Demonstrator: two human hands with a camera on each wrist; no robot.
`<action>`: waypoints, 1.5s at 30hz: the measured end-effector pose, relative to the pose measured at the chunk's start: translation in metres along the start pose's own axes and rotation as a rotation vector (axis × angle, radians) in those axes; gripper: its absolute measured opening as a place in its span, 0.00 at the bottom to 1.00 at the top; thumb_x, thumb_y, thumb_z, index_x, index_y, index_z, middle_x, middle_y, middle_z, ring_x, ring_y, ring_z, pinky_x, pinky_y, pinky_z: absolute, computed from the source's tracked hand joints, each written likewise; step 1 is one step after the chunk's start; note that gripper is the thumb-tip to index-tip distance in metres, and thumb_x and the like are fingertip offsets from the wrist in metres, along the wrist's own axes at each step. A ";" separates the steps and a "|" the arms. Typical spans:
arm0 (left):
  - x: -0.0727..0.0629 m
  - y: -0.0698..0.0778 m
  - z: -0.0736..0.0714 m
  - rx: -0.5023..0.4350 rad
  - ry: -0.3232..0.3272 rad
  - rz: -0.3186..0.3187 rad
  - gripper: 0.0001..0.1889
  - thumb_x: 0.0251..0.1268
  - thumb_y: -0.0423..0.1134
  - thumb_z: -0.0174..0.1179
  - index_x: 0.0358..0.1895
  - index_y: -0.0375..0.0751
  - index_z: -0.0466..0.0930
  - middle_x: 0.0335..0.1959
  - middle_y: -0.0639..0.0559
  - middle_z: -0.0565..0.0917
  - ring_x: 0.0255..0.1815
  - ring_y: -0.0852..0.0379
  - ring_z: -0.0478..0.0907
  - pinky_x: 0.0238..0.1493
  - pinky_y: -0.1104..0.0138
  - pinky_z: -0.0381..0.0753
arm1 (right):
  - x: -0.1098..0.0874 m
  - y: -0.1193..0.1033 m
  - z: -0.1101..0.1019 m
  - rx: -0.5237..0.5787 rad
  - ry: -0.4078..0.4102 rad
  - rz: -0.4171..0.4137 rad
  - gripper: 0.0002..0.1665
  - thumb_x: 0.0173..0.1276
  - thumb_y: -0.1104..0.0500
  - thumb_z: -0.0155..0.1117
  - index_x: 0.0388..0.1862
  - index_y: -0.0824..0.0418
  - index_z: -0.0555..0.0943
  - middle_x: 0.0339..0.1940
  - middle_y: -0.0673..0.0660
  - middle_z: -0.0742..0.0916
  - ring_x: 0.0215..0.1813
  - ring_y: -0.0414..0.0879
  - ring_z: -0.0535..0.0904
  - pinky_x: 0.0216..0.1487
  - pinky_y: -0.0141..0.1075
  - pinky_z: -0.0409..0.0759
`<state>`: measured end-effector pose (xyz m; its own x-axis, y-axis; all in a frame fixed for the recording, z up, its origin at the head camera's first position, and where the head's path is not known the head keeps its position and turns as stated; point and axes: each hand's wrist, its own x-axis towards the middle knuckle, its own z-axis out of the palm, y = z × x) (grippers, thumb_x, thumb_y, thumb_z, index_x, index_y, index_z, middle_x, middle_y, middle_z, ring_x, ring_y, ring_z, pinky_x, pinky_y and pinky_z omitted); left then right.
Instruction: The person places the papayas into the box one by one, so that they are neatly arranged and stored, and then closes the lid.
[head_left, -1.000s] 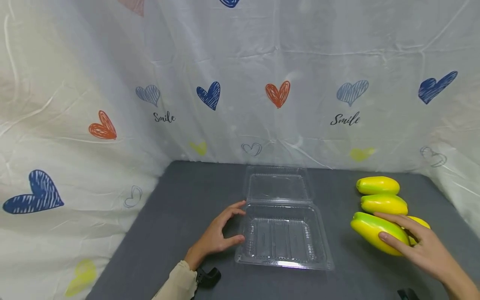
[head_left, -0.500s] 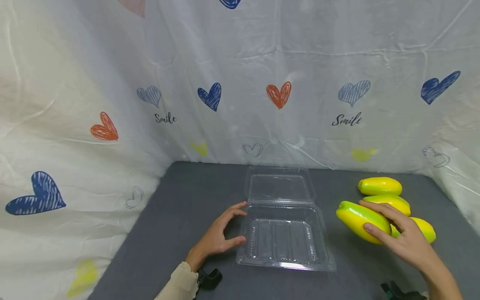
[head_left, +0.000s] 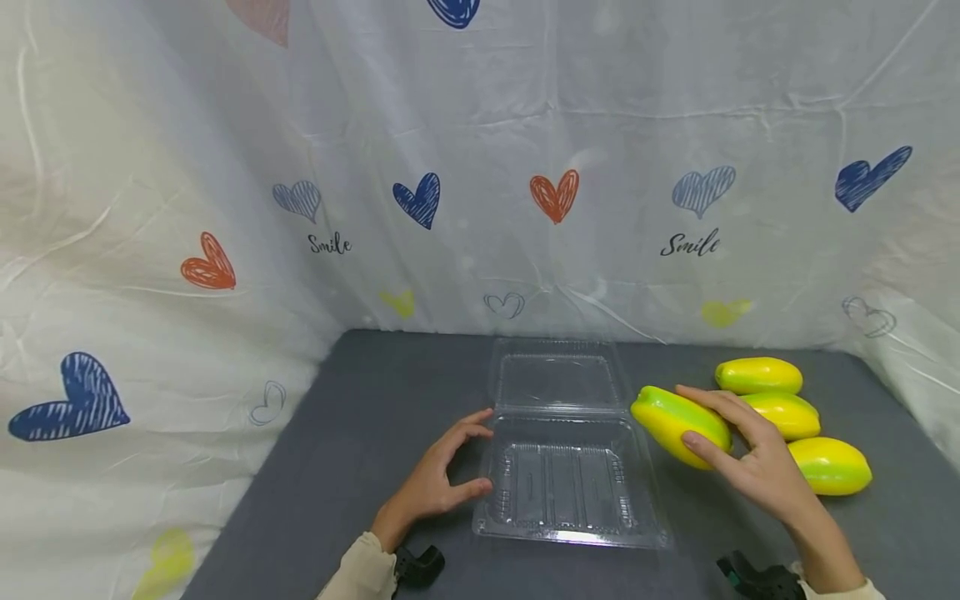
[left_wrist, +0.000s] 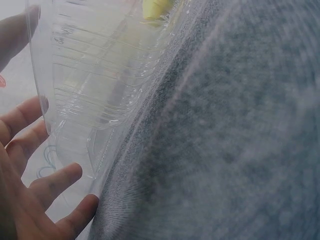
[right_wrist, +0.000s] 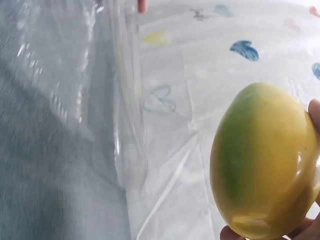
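My right hand (head_left: 761, 462) holds a yellow-green papaya (head_left: 681, 425) between thumb and fingers, above the table by the right rim of a clear plastic clamshell container (head_left: 570, 537). In the right wrist view the papaya (right_wrist: 262, 165) shows its rounded end, with fingertips at its side and below. The container stands with its lid (head_left: 555, 379) laid back, and nothing lies in its base. At its left side my left hand (head_left: 431, 479) has its fingers spread, the tips at the rim. The left wrist view shows fingertips (left_wrist: 70, 175) along the clear plastic wall.
More papayas lie at the right of the dark grey table (head_left: 375, 433): one at the back (head_left: 759, 376), one in the middle (head_left: 786, 415) and one in front (head_left: 831, 467), partly behind my right hand. A white curtain (head_left: 480, 125) printed with hearts hangs behind and at the sides.
My right hand has lifted the papaya from the group and carried it left, to the container's right rim. The left hand has stayed at the container's left side.
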<state>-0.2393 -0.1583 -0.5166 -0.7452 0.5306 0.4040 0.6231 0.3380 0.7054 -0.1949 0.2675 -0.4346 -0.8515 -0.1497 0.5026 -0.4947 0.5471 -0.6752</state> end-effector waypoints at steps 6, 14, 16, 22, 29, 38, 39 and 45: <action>0.002 -0.002 0.000 0.002 0.009 0.015 0.32 0.58 0.40 0.72 0.66 0.45 0.72 0.80 0.48 0.64 0.81 0.49 0.61 0.79 0.55 0.64 | 0.009 -0.004 0.011 0.022 0.005 -0.028 0.35 0.64 0.71 0.70 0.70 0.55 0.77 0.58 0.40 0.82 0.51 0.32 0.76 0.54 0.16 0.69; 0.000 -0.003 0.001 0.012 0.012 0.010 0.32 0.58 0.41 0.72 0.66 0.44 0.72 0.79 0.45 0.65 0.81 0.48 0.61 0.79 0.55 0.64 | 0.014 -0.008 0.022 0.061 -0.002 -0.021 0.35 0.65 0.71 0.69 0.71 0.56 0.76 0.58 0.39 0.81 0.50 0.33 0.76 0.51 0.18 0.71; -0.001 -0.002 0.002 0.011 0.017 0.013 0.31 0.58 0.41 0.72 0.66 0.43 0.72 0.79 0.45 0.65 0.81 0.48 0.61 0.79 0.56 0.63 | 0.015 -0.011 0.026 0.079 0.005 -0.028 0.35 0.65 0.71 0.69 0.71 0.57 0.76 0.58 0.39 0.81 0.50 0.34 0.76 0.52 0.18 0.72; -0.002 -0.003 0.003 0.014 0.023 0.025 0.31 0.58 0.41 0.72 0.66 0.46 0.72 0.79 0.47 0.66 0.80 0.48 0.62 0.79 0.57 0.63 | 0.017 -0.019 0.035 0.142 0.037 -0.061 0.35 0.64 0.73 0.69 0.70 0.57 0.76 0.57 0.42 0.82 0.47 0.36 0.77 0.48 0.21 0.74; -0.002 -0.002 0.004 0.028 0.034 0.027 0.32 0.57 0.42 0.73 0.65 0.50 0.72 0.79 0.50 0.66 0.80 0.48 0.63 0.79 0.56 0.64 | 0.024 -0.028 0.047 0.168 0.053 -0.084 0.36 0.64 0.73 0.69 0.71 0.57 0.75 0.57 0.44 0.81 0.47 0.36 0.77 0.50 0.21 0.75; 0.000 -0.002 0.004 0.026 0.025 0.019 0.32 0.56 0.40 0.73 0.65 0.45 0.73 0.80 0.49 0.65 0.81 0.48 0.61 0.78 0.47 0.64 | 0.032 -0.038 0.069 0.192 0.037 -0.090 0.37 0.62 0.72 0.71 0.71 0.56 0.76 0.57 0.46 0.81 0.47 0.37 0.76 0.48 0.23 0.76; 0.001 -0.002 0.003 0.030 0.024 0.015 0.32 0.56 0.41 0.72 0.65 0.45 0.73 0.80 0.49 0.65 0.81 0.49 0.61 0.78 0.46 0.64 | 0.034 -0.039 0.072 0.193 0.036 -0.089 0.37 0.62 0.71 0.71 0.70 0.55 0.76 0.57 0.46 0.81 0.47 0.37 0.76 0.48 0.23 0.77; 0.004 -0.002 0.002 0.029 0.004 -0.021 0.32 0.58 0.44 0.72 0.66 0.45 0.72 0.80 0.51 0.64 0.82 0.50 0.59 0.77 0.41 0.63 | 0.038 -0.045 0.085 0.193 0.012 -0.069 0.35 0.63 0.68 0.72 0.69 0.52 0.77 0.55 0.51 0.83 0.47 0.38 0.77 0.46 0.28 0.77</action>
<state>-0.2429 -0.1557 -0.5177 -0.7589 0.5201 0.3918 0.6142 0.3716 0.6962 -0.2200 0.1669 -0.4313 -0.8131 -0.1705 0.5567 -0.5766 0.3680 -0.7295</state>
